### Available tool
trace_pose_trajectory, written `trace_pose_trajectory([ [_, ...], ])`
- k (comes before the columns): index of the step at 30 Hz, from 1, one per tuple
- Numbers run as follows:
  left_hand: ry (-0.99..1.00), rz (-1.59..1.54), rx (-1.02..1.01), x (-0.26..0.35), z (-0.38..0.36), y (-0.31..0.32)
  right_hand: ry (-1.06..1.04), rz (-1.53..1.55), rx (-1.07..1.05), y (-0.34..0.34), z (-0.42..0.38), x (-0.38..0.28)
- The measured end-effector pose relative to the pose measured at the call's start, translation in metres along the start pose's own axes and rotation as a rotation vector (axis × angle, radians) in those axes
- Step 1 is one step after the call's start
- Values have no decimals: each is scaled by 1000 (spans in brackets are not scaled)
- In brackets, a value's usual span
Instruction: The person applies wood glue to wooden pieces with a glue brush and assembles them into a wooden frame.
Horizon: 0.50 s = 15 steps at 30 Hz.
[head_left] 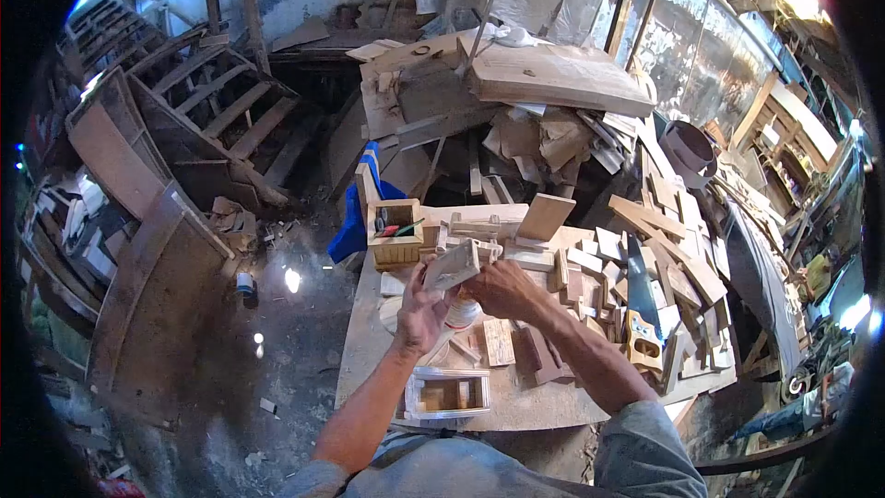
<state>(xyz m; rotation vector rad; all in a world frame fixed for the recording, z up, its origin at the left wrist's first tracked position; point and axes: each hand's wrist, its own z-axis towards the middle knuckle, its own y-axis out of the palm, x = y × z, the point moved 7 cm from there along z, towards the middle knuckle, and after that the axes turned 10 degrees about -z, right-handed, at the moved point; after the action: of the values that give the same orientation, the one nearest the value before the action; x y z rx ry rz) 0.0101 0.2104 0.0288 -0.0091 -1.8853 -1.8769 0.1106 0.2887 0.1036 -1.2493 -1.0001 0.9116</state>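
Note:
My left hand (422, 314) grips a small wooden frame (454, 265), raised and tilted above the worktable. Close against its right side is my right hand (502, 290), fingers curled; whatever they hold is hidden. Partly covered beneath both hands stands a white round container (462, 314). Nearer to me on the table lies a small rectangular wooden box (448, 393) with an open top. Just beyond my hands, a wooden holder (395, 256) contains a few pen-like items, one of them green. A flat light wood block (500, 342) lies right of the container.
Many wood offcuts (595, 267) crowd the table's right side, with a handsaw (643, 309) among them. Blue material (348, 226) hangs at the left edge. A thick wooden slab (558, 74) rests on a pile behind. Wooden stairs (226, 106) stand at the left.

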Motion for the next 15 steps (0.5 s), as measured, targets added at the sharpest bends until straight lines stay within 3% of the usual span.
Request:
trace_pose_trajectory([
  [2,12,-17,-40,-1,1,1,27,74,-104,11,10,10],
  [5,19,-49,-74,-3,6,-3,-99,403,37,27,16,18],
  [8,-11,-39,-61,-1,3,2,34,559,-107,52,21,34],
  [15,-109,33,-6,1,7,4,344,466,134,32,-4,28],
])
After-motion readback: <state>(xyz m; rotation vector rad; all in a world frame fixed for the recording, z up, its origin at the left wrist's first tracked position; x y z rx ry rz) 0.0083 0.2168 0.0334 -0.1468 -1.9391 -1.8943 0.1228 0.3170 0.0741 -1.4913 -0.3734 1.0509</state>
